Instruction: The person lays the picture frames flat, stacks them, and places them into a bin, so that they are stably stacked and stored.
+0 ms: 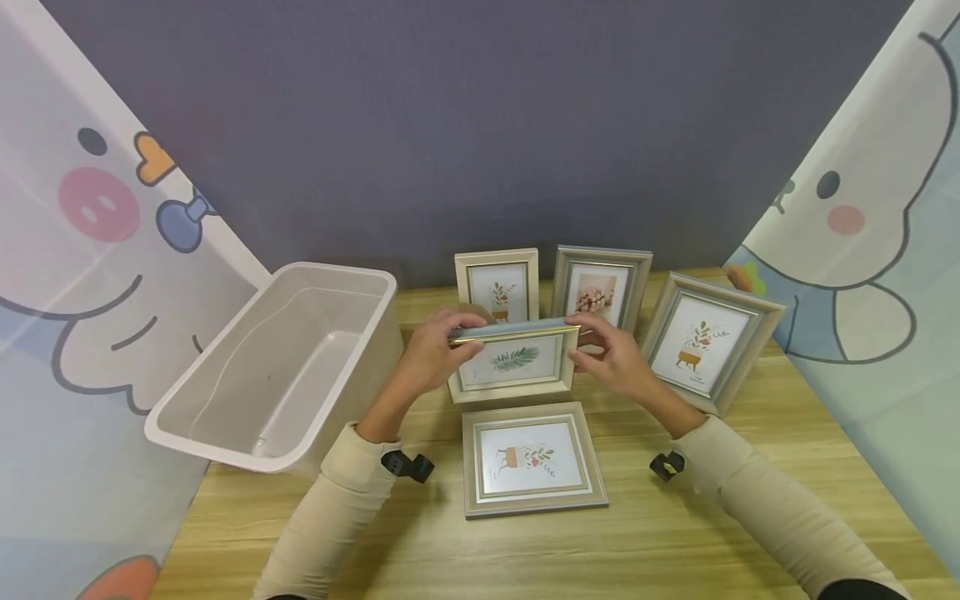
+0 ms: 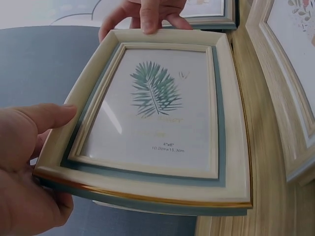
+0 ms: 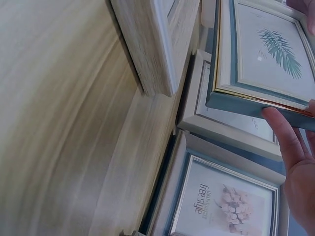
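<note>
Both hands hold a cream picture frame (image 1: 517,371) with a gold line along its edge and a green leaf print behind the glass. My left hand (image 1: 438,354) grips one short side, its thumb on the front border and the fingers behind. On the opposite side my right hand (image 1: 611,358) pinches the border between thumb and fingers. The left wrist view has the frame (image 2: 152,189) close up, tilted, its blue-green side showing. Just in front, a beige frame (image 1: 532,502) with a plant-pot print lies flat on the table.
Behind the held frame stand a cream frame (image 1: 534,283) and a grey-beige frame (image 1: 641,271) with a flower photo. Another plant-print frame (image 1: 750,333) leans at the right. A deep, pale plastic bin (image 1: 367,367) stands left on the wooden table (image 1: 675,533), near the dark back wall (image 1: 480,125).
</note>
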The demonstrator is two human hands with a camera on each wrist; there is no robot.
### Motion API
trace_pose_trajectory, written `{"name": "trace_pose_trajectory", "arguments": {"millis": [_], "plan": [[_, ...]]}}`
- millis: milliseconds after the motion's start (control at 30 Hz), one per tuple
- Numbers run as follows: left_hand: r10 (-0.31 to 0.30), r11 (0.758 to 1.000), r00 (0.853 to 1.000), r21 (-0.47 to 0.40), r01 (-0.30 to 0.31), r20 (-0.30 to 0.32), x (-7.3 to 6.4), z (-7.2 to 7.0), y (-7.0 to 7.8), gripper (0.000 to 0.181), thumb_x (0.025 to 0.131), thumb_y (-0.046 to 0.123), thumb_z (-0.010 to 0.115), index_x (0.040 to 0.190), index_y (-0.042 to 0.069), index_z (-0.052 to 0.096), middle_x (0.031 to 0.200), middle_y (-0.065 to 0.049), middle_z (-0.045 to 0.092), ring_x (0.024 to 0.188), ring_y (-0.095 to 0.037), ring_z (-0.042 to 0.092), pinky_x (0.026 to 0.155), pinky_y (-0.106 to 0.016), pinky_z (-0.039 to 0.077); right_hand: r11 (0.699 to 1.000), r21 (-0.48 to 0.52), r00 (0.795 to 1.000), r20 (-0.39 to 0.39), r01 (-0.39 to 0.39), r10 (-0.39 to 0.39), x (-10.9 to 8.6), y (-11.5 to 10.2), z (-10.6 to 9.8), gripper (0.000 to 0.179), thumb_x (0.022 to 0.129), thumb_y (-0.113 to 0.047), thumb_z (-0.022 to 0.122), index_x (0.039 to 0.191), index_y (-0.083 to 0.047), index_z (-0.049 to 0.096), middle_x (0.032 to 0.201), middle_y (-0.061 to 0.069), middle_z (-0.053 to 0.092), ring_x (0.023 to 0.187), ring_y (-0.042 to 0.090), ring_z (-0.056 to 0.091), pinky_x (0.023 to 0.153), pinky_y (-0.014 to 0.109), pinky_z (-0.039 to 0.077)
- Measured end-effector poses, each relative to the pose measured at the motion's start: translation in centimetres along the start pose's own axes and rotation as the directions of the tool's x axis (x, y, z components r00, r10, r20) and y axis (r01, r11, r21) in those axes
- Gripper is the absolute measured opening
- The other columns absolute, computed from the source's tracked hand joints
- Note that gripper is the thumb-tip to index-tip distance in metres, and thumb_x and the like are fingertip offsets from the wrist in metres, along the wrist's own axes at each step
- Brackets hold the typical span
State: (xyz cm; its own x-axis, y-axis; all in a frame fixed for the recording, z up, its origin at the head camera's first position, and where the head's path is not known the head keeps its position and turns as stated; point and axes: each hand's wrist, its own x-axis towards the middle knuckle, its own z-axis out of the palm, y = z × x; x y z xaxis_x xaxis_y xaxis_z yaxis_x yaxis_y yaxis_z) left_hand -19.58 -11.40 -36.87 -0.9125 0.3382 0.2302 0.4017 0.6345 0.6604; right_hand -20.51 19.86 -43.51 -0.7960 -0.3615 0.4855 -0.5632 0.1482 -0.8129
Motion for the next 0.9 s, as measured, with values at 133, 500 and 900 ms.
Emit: {"name": "trace_pose_trajectory", "arguments": {"millis": [133,500,900], "plan": [[-0.016,1.0,1.0,-0.017,0.015,-0.023,-0.1,-0.2,-0.2,0.03,0.091,0.021,0.077,0.12,0.014,0.072,0.126,-0.009,0.068,0.111,-0.028,0.063,0.093,-0.045,0.052,0.999,-0.027,1.0,-0.018,0.02,-0.021,0.0,0.0,-0.1,0.051,0.085,0.019,0.067,0.133,0.008,0.054,0.121,0.02,0.059,0.097,0.003,0.069,0.062,0.041,0.063],[0.017,0.993,0.996,-0.114,-0.026,-0.082,-0.6,-0.9,-0.8,0.029,0.09,0.011,0.078,0.118,0.006,0.072,0.116,-0.013,0.071,0.095,-0.024,0.064,0.083,-0.035,0.053,0.997,-0.04,0.997,-0.035,0.071,-0.072,-0.1,-0.1,-1.0,0.052,0.083,0.022,0.066,0.132,0.009,0.054,0.127,-0.021,0.056,0.096,-0.002,0.068,0.06,0.035,0.062],[-0.064,0.938,0.997,-0.338,0.075,0.042,-0.4,-1.0,-2.1,0.045,0.092,0.013,0.076,0.134,0.005,0.061,0.135,-0.017,0.06,0.117,-0.032,0.06,0.097,-0.043,0.052,0.997,-0.029,0.997,-0.049,0.066,-0.067,-0.5,0.3,-0.9,0.052,0.082,0.024,0.065,0.13,0.011,0.054,0.128,-0.013,0.056,0.097,-0.002,0.068,0.059,0.037,0.062]]}}
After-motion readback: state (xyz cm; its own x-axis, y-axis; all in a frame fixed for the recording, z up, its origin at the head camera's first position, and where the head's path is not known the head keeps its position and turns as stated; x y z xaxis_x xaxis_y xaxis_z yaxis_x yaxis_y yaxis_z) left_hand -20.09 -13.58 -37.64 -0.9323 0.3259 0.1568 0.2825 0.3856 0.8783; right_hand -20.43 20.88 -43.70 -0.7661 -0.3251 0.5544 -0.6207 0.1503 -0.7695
